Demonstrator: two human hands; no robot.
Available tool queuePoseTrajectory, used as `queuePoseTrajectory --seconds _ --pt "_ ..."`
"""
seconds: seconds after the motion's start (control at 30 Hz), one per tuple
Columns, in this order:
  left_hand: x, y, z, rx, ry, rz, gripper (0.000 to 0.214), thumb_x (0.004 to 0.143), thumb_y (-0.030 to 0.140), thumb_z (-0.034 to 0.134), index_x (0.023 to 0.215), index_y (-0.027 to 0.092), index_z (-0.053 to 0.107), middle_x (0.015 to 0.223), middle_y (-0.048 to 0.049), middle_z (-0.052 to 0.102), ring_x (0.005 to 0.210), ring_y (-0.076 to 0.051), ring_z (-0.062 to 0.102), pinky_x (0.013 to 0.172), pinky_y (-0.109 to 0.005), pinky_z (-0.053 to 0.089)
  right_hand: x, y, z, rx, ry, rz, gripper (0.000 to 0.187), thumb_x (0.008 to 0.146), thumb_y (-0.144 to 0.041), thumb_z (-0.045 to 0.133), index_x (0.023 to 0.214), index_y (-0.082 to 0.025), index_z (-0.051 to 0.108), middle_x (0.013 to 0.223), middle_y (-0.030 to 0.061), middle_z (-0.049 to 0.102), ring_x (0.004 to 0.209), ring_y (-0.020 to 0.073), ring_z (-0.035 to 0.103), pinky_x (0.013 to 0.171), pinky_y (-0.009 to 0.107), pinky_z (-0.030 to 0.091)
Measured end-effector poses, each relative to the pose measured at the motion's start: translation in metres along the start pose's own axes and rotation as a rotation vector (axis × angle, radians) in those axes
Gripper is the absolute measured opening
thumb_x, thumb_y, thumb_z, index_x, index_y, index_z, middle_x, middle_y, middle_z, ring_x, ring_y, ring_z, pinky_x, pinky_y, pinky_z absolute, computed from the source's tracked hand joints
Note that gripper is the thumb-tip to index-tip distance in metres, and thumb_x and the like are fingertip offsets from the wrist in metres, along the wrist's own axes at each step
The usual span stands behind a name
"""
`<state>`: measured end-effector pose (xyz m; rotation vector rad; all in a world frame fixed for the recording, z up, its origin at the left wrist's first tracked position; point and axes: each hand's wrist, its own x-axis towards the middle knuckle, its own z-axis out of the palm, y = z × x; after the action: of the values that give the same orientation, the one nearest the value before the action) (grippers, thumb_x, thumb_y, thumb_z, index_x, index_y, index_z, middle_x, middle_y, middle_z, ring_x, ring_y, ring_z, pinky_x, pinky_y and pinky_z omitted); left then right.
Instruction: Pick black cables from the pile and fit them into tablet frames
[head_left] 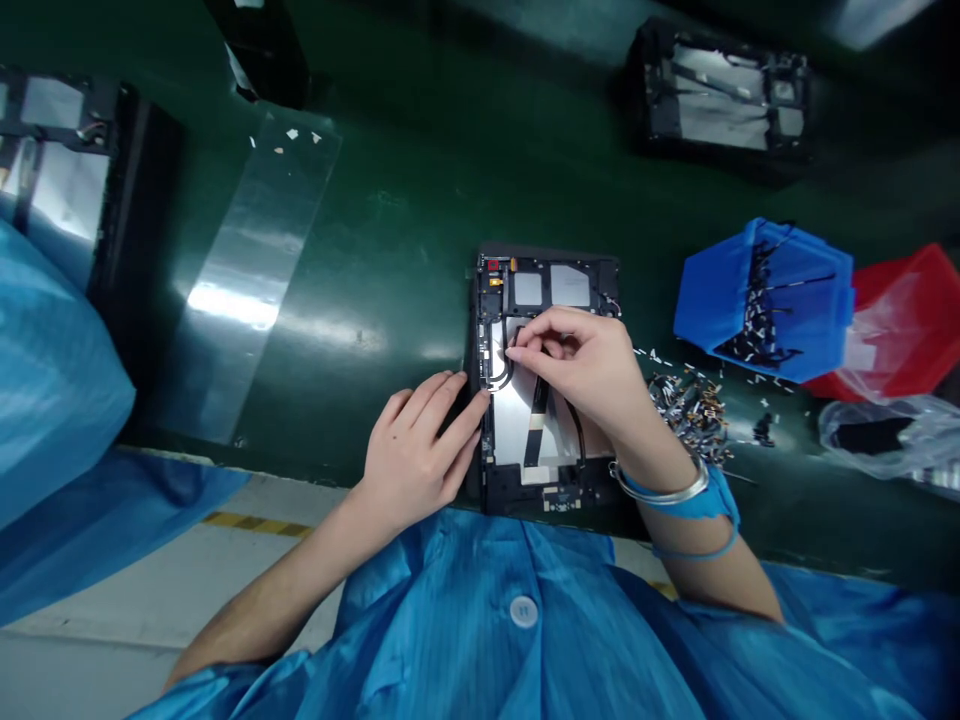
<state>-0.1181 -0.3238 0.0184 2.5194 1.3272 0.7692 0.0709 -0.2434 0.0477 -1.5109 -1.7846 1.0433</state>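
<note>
An opened tablet housing (562, 395) lies before me on the green bench, atop a dark stack. Silver plates, small boards and a black ribbon cable (535, 440) show inside it. My left hand (424, 440) is open against the housing's left edge, its fingers stretched and the index fingertip by a curved thin black cable (499, 380). Over the middle of the housing, my right hand (574, 355) pinches with thumb and index finger at the upper end of this thin cable. The exact grip point is partly hidden by the fingers.
To the right stand a blue bin (802, 300) of black cables and a red bin (907, 320). Small loose parts (686, 410) are heaped near my right forearm. More housings (724, 95) sit at the back right and far left. A clear strip (259, 270) lies left; a blue sleeve (52, 370) intrudes there.
</note>
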Motion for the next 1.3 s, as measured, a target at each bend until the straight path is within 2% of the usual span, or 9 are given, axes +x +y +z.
queuePoseTrajectory --seconds 0.37,0.53,0.67,0.97,1.07,1.13,1.23,1.3 --pt "0.004 0.001 0.000 0.117 -0.044 -0.009 0.031 0.088 0.021 0.050 0.116 0.012 0.060 0.119 -0.0186 0.063 0.109 -0.033 0.059 0.077 -0.040 0.043 0.001 0.004 -0.006 -0.022 -0.056 -0.015 0.001 0.073 -0.017 0.069 0.072 -0.017 0.069 0.067 -0.0022 0.059 0.055 0.0071 0.042 0.056 0.024 0.035" --pt "0.004 0.001 0.001 0.071 -0.034 0.000 0.035 0.088 0.019 0.049 0.121 0.012 0.057 0.132 -0.0232 0.054 0.118 -0.032 0.054 0.083 -0.039 0.042 0.001 0.003 -0.005 -0.047 -0.042 -0.020 0.001 0.074 -0.017 0.070 0.073 -0.017 0.069 0.067 -0.0021 0.059 0.054 0.0067 0.041 0.054 0.024 0.035" --pt "0.006 0.001 -0.001 0.085 -0.096 0.023 0.042 0.091 0.022 0.044 0.131 0.018 0.052 0.143 -0.0221 0.044 0.128 -0.033 0.047 0.088 -0.041 0.039 0.001 0.003 -0.004 -0.070 -0.039 -0.034 0.002 0.075 -0.018 0.068 0.074 -0.017 0.069 0.066 -0.0028 0.057 0.054 0.0071 0.040 0.054 0.024 0.034" --pt "0.007 0.001 -0.001 0.088 -0.117 0.003 0.039 0.094 0.028 0.042 0.129 0.018 0.056 0.146 -0.0216 0.041 0.131 -0.034 0.044 0.092 -0.042 0.035 0.000 0.001 -0.001 -0.155 -0.019 -0.061 0.006 0.075 -0.014 0.065 0.071 -0.018 0.067 0.063 -0.0038 0.054 0.056 0.0081 0.042 0.057 0.023 0.036" --pt "0.007 0.001 0.000 0.083 -0.123 -0.001 0.039 0.094 0.028 0.042 0.130 0.018 0.056 0.146 -0.0208 0.042 0.132 -0.033 0.043 0.093 -0.042 0.034 -0.002 -0.001 -0.002 -0.251 -0.003 -0.068 0.004 0.077 -0.016 0.064 0.078 -0.018 0.067 0.064 -0.0035 0.056 0.057 0.0094 0.045 0.058 0.024 0.038" --pt "0.007 0.001 0.000 0.080 -0.119 0.001 0.040 0.094 0.029 0.043 0.130 0.018 0.055 0.145 -0.0206 0.042 0.132 -0.033 0.043 0.093 -0.042 0.034 -0.007 -0.003 -0.003 -0.385 0.061 -0.100 0.011 0.080 -0.020 0.064 0.090 -0.018 0.067 0.066 -0.0023 0.058 0.061 0.0114 0.048 0.061 0.026 0.039" --pt "0.007 0.000 0.000 0.071 -0.117 0.007 0.040 0.095 0.029 0.042 0.131 0.018 0.055 0.145 -0.0209 0.042 0.132 -0.033 0.043 0.093 -0.042 0.034 -0.022 -0.005 -0.006 -0.626 0.127 -0.247 0.018 0.088 -0.024 0.056 0.100 -0.018 0.067 0.071 0.0013 0.060 0.070 0.0150 0.052 0.063 0.027 0.039" --pt "0.007 0.000 -0.001 0.068 -0.118 0.009 0.040 0.095 0.029 0.042 0.131 0.017 0.055 0.145 -0.0215 0.043 0.132 -0.033 0.043 0.093 -0.042 0.035 -0.033 -0.004 -0.008 -0.741 0.080 -0.374 0.022 0.092 -0.024 0.050 0.104 -0.019 0.068 0.073 0.0027 0.062 0.072 0.0157 0.051 0.060 0.027 0.037"
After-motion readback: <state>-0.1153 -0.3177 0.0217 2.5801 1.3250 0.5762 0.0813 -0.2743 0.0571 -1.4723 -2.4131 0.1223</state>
